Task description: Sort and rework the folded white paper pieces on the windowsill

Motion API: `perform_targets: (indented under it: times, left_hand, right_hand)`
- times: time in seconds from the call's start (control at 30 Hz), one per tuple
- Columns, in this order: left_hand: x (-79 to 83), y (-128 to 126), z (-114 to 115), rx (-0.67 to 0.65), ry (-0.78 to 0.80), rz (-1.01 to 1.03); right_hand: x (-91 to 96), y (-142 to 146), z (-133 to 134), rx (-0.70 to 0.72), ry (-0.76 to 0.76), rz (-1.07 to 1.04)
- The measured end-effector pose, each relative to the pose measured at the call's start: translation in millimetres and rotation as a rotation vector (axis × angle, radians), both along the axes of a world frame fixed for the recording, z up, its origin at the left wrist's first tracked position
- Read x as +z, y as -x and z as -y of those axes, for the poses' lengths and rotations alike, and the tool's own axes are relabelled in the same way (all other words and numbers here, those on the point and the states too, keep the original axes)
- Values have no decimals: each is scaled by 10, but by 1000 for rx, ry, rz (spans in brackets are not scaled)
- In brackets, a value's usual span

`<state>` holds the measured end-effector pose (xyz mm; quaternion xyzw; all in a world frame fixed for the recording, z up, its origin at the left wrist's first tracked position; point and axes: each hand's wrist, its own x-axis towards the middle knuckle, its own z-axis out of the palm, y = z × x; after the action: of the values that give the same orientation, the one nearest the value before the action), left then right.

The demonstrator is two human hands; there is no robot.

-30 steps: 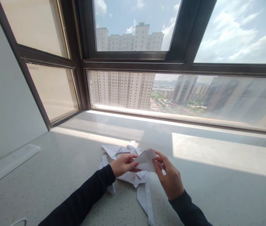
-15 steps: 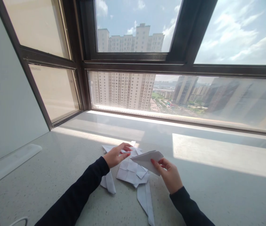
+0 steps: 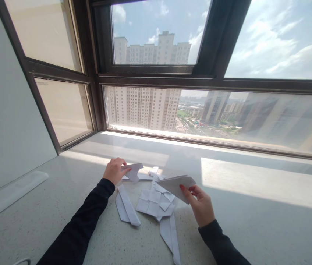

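Windowsill [image 3: 241, 221], far edge along the window [image 3: 145, 106]. Left hand [image 3: 114, 171] pinches 1 folded white paper [image 3: 134, 170] between thumb and fingers, just above a flat paper piece [image 3: 145, 177]. Right hand [image 3: 200, 206] grips 1 folded wedge [image 3: 174, 185], its tip seemingly over the paper patch [image 3: 150, 203], which lies mid-sill, apart from the far edge. Nearer me, 2 strips: left strip [image 3: 127, 208] lies apart from the patch; lower strip [image 3: 167, 233] meets its near corner, can't tell if joined. White bar [image 3: 15, 193] by the sill's left edge. My reading: folding looks done on these pieces; joining isn't, with both held papers and the left strip loose.
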<state>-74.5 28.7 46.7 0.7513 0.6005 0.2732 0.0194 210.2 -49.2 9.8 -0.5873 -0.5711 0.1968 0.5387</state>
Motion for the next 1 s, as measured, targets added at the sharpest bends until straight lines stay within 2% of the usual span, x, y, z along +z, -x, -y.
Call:
perform_targets:
  times: [0.07,0.17,0.23,0.33,0.43,0.5,0.7,0.8,0.87,1.0]
  left_hand:
    - [57,-77,47,-113,27,322]
    - [58,-289,166,-419,337,728]
    - [10,-462,256,-583,518,876]
    - [-73,-673,369,-714,721,1005]
    - [-115,-778,436,-775,882,1051]
    - [-131,-809,458,-795,935,1076]
    - [-197,-856,489,-750,919,1081]
    - [-219,-870,504,-745,888,1084]
    - [-239,-881,511,-753,874,1087]
    - [-311,-912,501,-765,790,1009]
  right_hand:
    - [32,47,51,-24,-65,68]
    - [82,141,134,-7,-150,140]
    - [102,186,169,-6,-189,221]
    - [105,206,176,-60,-202,340]
    - [89,193,153,-113,-175,395]
    - [78,181,139,-131,-158,418]
    - [63,164,121,-109,-120,417]
    - [43,172,98,-116,-87,263]
    - [20,174,65,-58,-18,109]
    - [-25,86,-49,255,211,-89]
